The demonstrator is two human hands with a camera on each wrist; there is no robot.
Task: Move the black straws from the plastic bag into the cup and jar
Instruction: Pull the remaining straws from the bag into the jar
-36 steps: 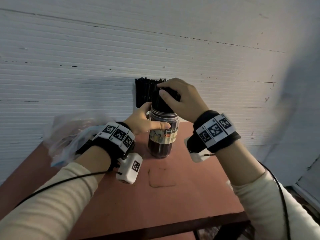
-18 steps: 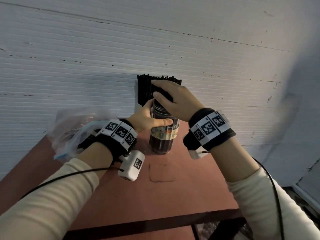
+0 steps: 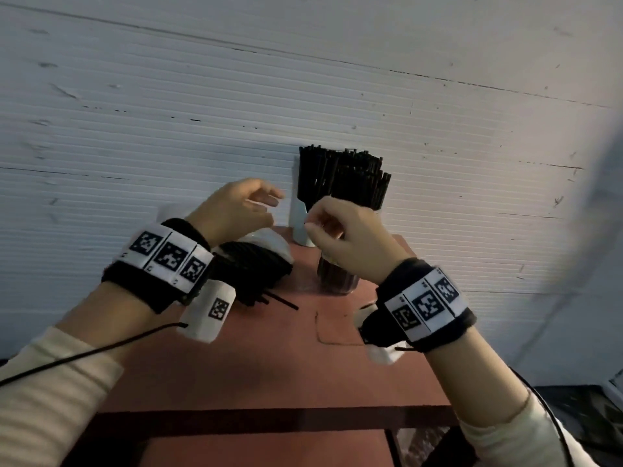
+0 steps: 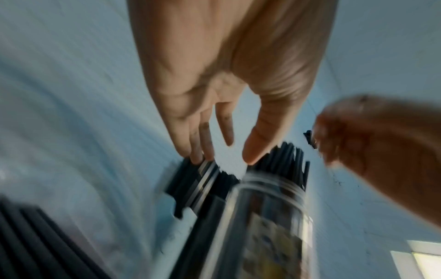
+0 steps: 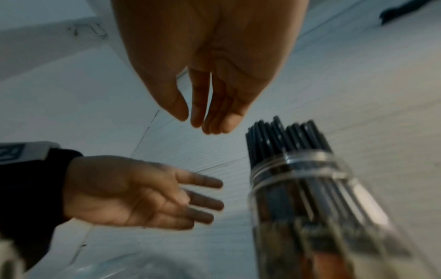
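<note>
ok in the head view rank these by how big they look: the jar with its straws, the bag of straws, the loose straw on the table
1. Jar with its straws, the tallest, though the right hand hides its middle.
2. Bag of straws, partly behind the left hand and nearer the camera, so its rank against the jar is unsure.
3. Loose straw, clearly smallest.

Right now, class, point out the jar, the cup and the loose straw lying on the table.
jar (image 5: 317,198): right wrist view, on its clear wall below the rim.
cup (image 3: 300,224): head view, on its pale side wall.
loose straw (image 3: 285,302): head view, mid-length, on the table.
</note>
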